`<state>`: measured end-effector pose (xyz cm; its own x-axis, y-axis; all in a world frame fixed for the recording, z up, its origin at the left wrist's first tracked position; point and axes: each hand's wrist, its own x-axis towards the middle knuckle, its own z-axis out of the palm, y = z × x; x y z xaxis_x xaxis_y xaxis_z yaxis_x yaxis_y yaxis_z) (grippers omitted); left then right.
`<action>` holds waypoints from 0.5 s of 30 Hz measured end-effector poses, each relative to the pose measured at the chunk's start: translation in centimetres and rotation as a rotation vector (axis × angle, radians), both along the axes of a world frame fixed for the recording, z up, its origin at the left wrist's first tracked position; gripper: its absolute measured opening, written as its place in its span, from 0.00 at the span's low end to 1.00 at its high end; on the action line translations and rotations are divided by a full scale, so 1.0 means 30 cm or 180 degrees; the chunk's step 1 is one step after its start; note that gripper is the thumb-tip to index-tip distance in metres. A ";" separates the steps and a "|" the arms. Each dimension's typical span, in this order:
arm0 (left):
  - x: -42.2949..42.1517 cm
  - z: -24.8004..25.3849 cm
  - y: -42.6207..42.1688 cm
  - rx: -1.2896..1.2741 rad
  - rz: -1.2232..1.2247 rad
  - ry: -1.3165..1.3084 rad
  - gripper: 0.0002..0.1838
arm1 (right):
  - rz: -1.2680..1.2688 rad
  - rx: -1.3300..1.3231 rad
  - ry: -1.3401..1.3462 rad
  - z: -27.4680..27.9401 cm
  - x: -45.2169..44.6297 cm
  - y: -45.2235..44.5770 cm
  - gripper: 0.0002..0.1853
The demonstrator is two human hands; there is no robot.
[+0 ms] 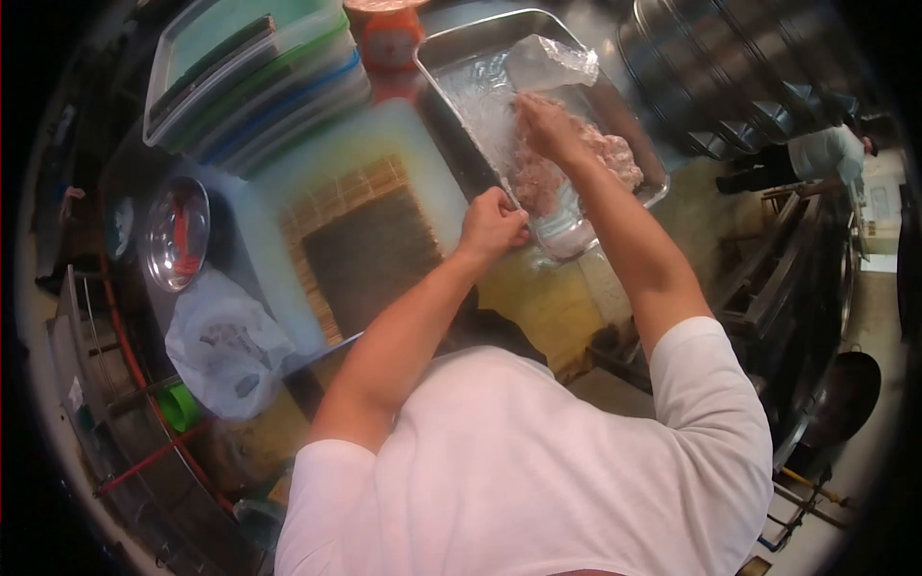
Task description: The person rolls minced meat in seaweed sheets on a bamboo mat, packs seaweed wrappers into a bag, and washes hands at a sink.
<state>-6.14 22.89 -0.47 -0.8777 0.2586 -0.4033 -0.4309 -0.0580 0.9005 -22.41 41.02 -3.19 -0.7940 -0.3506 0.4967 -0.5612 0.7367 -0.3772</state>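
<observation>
My right hand [547, 127] reaches into a deep metal tray [655, 165] and its fingers are closed in a mass of pale pink minced meat [615, 156]. My left hand [495, 223] is curled at the tray's near left rim, gripping it. Inside the tray's far end lies a crumpled clear plastic bag [554, 63]. To the left, a dark nori sheet [370, 252] lies flat on a bamboo rolling mat [357, 188], which rests on a pale cutting board [411, 127]. My right fingertips are partly hidden by the meat and the hand itself.
Stacked lidded plastic containers [274, 91] and an orange scale [392, 40] stand at the back. Left of the board are a metal dish [178, 235] with red strips and a plastic bag [226, 341]. At the right are large steel pots [725, 62] and a person [816, 156] farther off.
</observation>
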 end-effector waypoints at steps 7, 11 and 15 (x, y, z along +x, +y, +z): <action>-0.013 -0.009 -0.013 0.0147 0.0066 0.0040 0.09 | -0.0671 0.0622 -0.0953 -0.047 0.132 -0.064 0.13; -0.025 0.001 -0.004 0.0116 0.0028 0.0167 0.10 | -0.0714 0.0393 -0.1650 0.093 0.354 -0.054 0.13; -0.031 -0.022 0.008 0.0142 0.0076 0.0022 0.11 | -0.0497 0.0746 -0.1993 0.128 0.460 0.019 0.13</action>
